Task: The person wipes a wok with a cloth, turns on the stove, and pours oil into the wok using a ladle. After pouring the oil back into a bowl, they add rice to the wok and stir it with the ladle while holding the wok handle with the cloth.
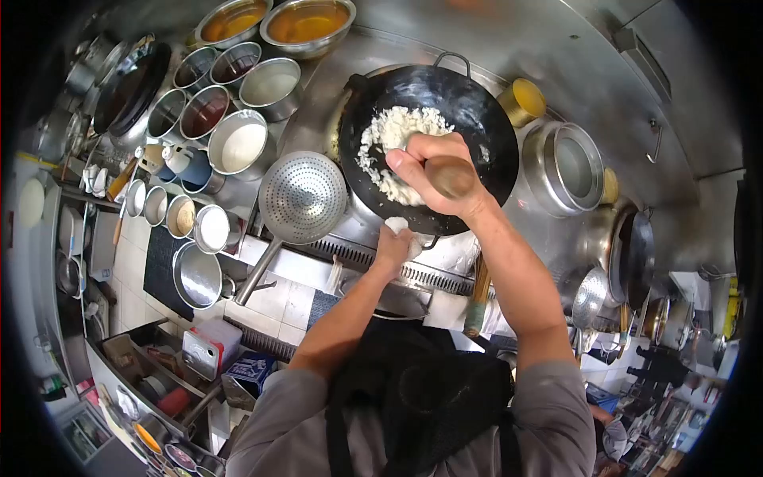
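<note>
A black wok (485,103) sits on the stove with small white pieces of food (409,122) in its middle. My right hand (437,171) is closed over the wok around the handle of a wooden-handled cooking tool (451,176). The handle's end points up at me, and the tool's head is hidden below my fist. At the wok's near rim, my left hand (393,253) grips a white cloth (414,248) close to the near loop handle. Just left of the wok lies a perforated metal strainer (303,197), its handle toward me.
Metal pots of sauces and seasonings (205,111) crowd the left, with two bowls of amber liquid (308,28) behind. A yellow container (523,102) and stacked steel pots (568,167) stand right of the wok. A bamboo brush (477,306) hangs at the front edge. Another person (616,437) is at lower right.
</note>
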The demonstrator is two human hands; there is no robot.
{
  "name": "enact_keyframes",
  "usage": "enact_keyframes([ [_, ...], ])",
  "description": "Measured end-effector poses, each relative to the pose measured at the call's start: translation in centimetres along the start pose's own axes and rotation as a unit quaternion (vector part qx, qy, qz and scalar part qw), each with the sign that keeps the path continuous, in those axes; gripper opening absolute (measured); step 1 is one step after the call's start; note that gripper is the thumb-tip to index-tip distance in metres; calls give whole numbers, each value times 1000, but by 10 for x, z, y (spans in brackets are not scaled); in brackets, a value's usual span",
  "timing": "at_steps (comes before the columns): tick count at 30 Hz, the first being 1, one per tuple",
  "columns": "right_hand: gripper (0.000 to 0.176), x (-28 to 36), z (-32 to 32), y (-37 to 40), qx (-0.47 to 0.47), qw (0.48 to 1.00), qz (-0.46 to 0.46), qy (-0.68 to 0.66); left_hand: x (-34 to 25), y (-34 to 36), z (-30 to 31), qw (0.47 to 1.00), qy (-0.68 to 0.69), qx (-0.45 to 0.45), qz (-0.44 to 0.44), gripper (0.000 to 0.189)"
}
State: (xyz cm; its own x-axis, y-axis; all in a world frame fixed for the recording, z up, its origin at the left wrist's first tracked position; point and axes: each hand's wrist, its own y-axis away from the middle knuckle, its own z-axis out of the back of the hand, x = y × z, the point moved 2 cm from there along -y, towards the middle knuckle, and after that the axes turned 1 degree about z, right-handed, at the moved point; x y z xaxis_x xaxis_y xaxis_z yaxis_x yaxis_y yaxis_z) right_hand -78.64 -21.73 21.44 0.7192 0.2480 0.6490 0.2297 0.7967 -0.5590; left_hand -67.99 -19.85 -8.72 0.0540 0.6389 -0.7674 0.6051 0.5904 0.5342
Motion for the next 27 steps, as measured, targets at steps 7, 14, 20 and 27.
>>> enact_keyframes([
  [7,34,-18,17,102,-215,976,2,27,23,-14,5,999,-17,13,-38,28],
  [14,39,-37,44,124,-338,906,-108,-229,-6,0,0,1000,5,23,8,26],
  [20,36,-14,117,100,-372,897,-147,-187,-25,1,0,995,-77,48,43,31],
  [27,41,-36,110,50,-488,828,-245,-128,0,-5,9,997,-76,7,13,23],
])
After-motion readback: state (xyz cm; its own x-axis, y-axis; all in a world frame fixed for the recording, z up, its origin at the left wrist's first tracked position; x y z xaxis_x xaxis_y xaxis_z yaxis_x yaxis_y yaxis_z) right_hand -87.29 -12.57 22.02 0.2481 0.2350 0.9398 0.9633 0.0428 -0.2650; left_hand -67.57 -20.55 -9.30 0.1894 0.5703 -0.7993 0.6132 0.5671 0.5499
